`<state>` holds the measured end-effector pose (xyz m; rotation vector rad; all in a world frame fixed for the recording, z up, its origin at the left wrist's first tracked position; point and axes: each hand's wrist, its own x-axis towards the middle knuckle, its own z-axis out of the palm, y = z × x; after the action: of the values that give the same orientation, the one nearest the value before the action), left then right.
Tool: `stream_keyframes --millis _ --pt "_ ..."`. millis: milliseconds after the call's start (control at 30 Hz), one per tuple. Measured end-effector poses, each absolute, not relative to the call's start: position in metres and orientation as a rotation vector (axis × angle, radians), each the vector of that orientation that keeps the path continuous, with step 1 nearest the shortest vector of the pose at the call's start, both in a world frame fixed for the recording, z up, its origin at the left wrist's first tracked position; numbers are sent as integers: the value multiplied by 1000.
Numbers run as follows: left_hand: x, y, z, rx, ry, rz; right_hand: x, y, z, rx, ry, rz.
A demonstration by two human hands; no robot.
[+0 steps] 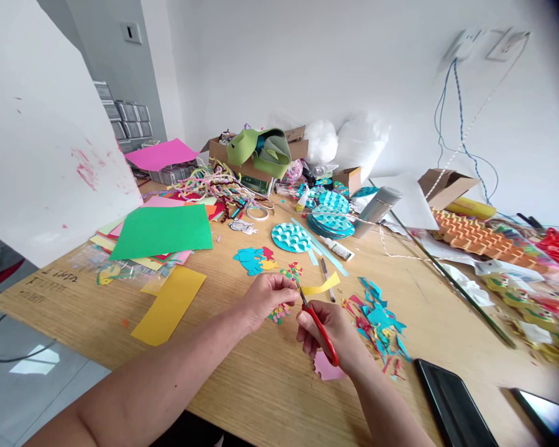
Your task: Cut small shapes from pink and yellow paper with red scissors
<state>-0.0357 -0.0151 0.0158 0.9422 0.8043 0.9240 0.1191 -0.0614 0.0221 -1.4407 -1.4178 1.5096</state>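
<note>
My right hand (326,332) is wrapped round the red handles of a pair of scissors (320,329), whose blades point up and left. At the blades, my left hand (271,298) pinches the near end of a yellow paper strip (323,286) that stretches to the right. Beneath and behind my fingers lie small colored paper bits (292,270). A pink paper piece (327,366) lies below the scissors. Blue, red and yellow fish-like cutouts (250,261) rest just beyond my left hand. To the right is a heap of blue and red scraps (381,320).
Yellow paper (172,304) and green paper (165,231) lie left on the table. A glue bottle (338,248), pen (328,279) and blue scalloped disc (291,237) are beyond my hands. A black phone (453,403) lies near right, beside a long stick (456,285).
</note>
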Motion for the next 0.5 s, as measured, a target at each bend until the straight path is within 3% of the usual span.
stream_keyframes --millis 500 --pt "-36 -16 17 904 777 938 119 -61 21 -1446 -1389 1524"
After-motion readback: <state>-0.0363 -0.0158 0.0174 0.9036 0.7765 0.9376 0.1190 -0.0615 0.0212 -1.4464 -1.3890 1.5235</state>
